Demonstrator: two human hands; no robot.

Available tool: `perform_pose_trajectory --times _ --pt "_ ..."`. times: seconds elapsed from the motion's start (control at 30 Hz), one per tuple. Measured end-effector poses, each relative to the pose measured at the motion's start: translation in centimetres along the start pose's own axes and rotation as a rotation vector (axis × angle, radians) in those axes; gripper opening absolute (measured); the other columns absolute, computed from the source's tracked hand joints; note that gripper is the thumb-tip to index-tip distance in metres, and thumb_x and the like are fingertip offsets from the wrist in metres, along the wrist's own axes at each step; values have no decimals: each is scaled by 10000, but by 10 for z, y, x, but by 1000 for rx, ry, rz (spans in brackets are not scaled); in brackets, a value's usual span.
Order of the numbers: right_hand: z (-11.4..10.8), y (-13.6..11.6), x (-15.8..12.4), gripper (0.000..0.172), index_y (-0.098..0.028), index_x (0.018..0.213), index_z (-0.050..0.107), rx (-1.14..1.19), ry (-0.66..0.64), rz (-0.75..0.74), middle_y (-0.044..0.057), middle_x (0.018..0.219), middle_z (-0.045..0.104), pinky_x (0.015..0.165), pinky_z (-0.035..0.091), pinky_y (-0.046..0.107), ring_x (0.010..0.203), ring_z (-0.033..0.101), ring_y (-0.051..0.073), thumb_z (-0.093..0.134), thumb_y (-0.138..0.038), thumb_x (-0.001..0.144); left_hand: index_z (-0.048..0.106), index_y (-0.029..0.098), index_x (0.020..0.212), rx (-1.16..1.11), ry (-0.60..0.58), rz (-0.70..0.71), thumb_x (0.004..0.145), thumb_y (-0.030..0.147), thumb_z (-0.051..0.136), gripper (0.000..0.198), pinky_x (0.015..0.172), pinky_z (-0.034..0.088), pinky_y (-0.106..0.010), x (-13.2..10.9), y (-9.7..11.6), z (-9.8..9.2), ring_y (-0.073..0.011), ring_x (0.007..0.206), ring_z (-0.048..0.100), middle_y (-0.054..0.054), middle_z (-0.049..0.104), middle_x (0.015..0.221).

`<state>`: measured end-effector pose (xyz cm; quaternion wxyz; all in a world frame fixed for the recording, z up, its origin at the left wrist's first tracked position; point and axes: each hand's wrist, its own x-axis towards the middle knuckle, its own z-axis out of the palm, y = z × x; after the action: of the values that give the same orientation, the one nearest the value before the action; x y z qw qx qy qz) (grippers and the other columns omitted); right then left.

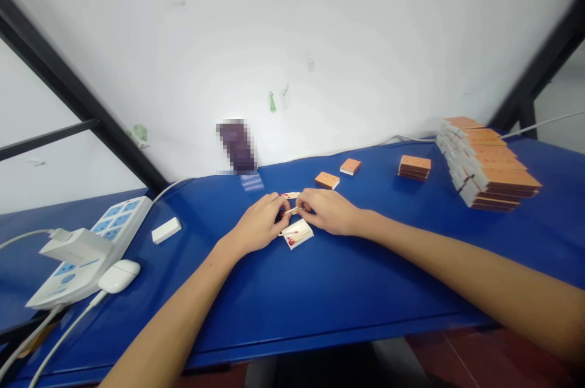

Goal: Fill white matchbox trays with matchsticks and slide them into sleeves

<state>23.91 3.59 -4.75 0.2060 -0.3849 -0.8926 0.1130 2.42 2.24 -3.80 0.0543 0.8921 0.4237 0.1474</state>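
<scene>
My left hand (261,222) and my right hand (328,211) meet over the middle of the blue table, fingers pinched on a few matches (291,211) held crosswise between them. Just below the fingers lies an open white matchbox tray (302,240) with several red-headed matches inside. Behind my fingertips more loose matches (289,195) rest on the tabletop, partly covered by the hands. Beyond my right hand are two orange matchboxes, one nearer (327,180) and one farther back (350,166).
Toward the right stand a short stack of matchboxes (414,167) and a large pile of them (493,162). On the left are a power strip (123,217) with a charger (77,249), a white earbud case (119,276) on a cable, and a small white box (166,231). A white wall backs the blue table (365,290).
</scene>
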Motion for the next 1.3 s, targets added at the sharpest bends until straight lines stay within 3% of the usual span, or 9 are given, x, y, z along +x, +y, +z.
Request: perform_pose_trajectory --times 0.23,0.43,0.73,0.9,1.1,1.3 --pt "1 1 1 122 -169 891 567 21 11 -31 32 852 601 633 345 259 696 507 132 493 -245 951 521 194 893 -62 -22 -6 994 390 410 247 699 414 -313 -3 -5 -1 -176 782 514 -25 558 865" --pt "-5 -7 -2 78 -170 885 551 137 115 -76 18 817 576 642 358 255 692 499 128 501 -206 933 542 196 926 -166 59 0 981 376 442 213 710 420 -300 -5 -1 -15 -157 772 511 -16 525 881" --pt "-12 -18 -22 87 -182 843 565 246 -42 -182 -14 710 538 614 343 253 649 469 123 521 -208 913 563 195 814 -216 9 79 859 284 586 102 696 424 -291 -22 20 -20 -155 755 521 -17 547 837" --pt "-13 -18 -23 82 -181 842 570 260 -41 -183 -20 703 526 618 354 252 639 465 118 520 -186 906 525 197 921 -195 7 124 895 307 504 114 743 419 -323 -24 14 -24 -180 788 503 -33 556 875" --pt "-15 -17 -23 90 -182 829 586 261 -61 -213 -6 732 535 620 367 259 646 468 124 522 -179 892 438 206 769 -64 -71 137 819 263 477 85 709 388 -339 -25 10 -25 -198 751 460 -29 512 794" --pt "-13 -16 -24 56 -184 847 597 267 -55 -215 -8 740 546 634 378 259 660 483 125 546 -165 858 421 202 701 10 -75 159 771 231 504 113 669 354 -336 -25 16 -23 -178 698 441 -10 491 731"
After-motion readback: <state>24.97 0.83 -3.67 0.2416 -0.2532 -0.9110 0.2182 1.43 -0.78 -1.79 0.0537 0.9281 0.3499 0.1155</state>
